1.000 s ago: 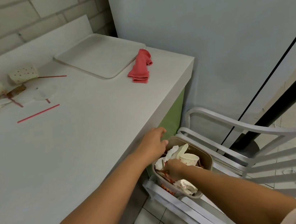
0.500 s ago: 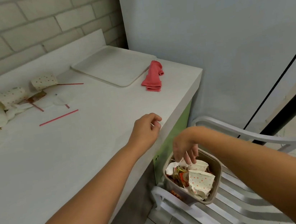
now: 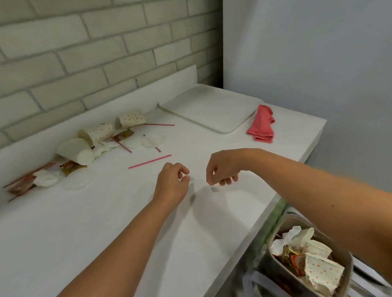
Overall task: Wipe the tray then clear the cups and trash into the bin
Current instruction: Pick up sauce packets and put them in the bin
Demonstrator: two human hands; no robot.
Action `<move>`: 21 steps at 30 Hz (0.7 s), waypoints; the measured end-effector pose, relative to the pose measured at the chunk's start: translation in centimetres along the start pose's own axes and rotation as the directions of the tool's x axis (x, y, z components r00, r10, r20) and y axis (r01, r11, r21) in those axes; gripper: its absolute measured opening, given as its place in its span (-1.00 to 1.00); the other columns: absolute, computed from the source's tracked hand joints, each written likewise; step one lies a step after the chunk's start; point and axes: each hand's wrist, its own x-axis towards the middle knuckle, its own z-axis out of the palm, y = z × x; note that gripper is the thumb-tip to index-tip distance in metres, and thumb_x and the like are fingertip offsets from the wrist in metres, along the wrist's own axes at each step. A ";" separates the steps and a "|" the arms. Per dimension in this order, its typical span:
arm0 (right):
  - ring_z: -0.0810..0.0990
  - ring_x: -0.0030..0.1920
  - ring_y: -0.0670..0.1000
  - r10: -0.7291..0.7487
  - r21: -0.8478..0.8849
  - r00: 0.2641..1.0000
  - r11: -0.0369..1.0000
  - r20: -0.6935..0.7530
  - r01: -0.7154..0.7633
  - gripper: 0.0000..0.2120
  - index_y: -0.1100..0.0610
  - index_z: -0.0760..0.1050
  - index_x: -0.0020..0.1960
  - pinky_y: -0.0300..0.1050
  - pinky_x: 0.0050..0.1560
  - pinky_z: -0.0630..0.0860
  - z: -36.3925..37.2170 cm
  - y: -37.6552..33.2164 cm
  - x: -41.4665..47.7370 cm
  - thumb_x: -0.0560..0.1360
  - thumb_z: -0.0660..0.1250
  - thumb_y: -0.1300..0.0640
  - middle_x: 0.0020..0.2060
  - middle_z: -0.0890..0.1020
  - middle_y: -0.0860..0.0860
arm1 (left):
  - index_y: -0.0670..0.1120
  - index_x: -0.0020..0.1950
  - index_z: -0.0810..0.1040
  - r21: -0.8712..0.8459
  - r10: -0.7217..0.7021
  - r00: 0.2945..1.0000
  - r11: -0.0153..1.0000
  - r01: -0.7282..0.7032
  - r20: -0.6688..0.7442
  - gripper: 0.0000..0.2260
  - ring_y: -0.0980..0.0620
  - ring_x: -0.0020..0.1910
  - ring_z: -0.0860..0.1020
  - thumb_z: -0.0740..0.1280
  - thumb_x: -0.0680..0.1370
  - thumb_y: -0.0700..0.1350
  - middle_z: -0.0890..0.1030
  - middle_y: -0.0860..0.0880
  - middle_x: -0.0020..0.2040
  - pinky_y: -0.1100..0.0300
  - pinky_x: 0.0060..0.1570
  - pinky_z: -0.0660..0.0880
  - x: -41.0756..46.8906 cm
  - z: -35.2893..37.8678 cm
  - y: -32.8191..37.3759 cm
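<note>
Hands over bench (image 3: 52,242), near each other: left hand (image 3: 172,181) and right hand (image 3: 222,169) loosely curled, grasping nothing. Cups (image 3: 99,133) and straws lie beyond; bin (image 3: 342,286) below bench edge holds trash.

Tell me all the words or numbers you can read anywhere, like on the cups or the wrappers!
There are none that can be read.
Dotted paper cups on the white counter: only red dots, no words.
Crumpled brown-and-red wrappers: print too blurred to read.
Dotted paper cups in the grey bin: dots only.
White plastic tray and folded pink cloth: no writing visible.
</note>
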 end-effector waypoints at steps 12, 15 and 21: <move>0.42 0.31 0.08 -0.163 -0.100 0.969 0.984 -0.184 0.147 -0.54 0.12 0.37 0.39 -0.15 0.19 0.39 3.6 -12.1 10.8 0.51 0.33 0.17 0.32 0.38 0.06 | -0.16 0.08 0.56 0.076 -0.238 0.962 0.965 0.249 -0.135 -0.86 -0.09 0.14 0.48 0.29 0.55 -0.21 0.43 -0.15 0.17 0.20 0.09 0.40 -0.2 -10.6 -14.6; 0.39 0.32 0.10 -0.143 -0.117 0.950 0.987 -0.278 0.114 -0.53 0.17 0.31 0.42 -0.13 0.21 0.39 3.9 -13.9 13.1 0.52 0.25 0.28 0.32 0.35 0.09 | -0.16 0.06 0.56 0.082 -0.288 0.943 0.949 0.305 -0.169 -0.87 -0.09 0.18 0.44 0.28 0.55 -0.22 0.42 -0.14 0.17 0.13 0.14 0.40 -0.2 -12.7 -17.9; 0.41 0.24 0.13 -0.051 -0.219 0.927 0.975 -0.372 -0.034 -0.55 0.20 0.32 0.33 -0.02 0.11 0.50 4.2 -14.9 16.2 0.46 0.25 0.38 0.24 0.35 0.11 | -0.16 0.05 0.56 0.083 -0.324 0.913 0.932 0.354 -0.248 -0.86 -0.10 0.24 0.40 0.27 0.55 -0.26 0.41 -0.14 0.22 0.13 0.19 0.37 1.4 -16.0 -22.6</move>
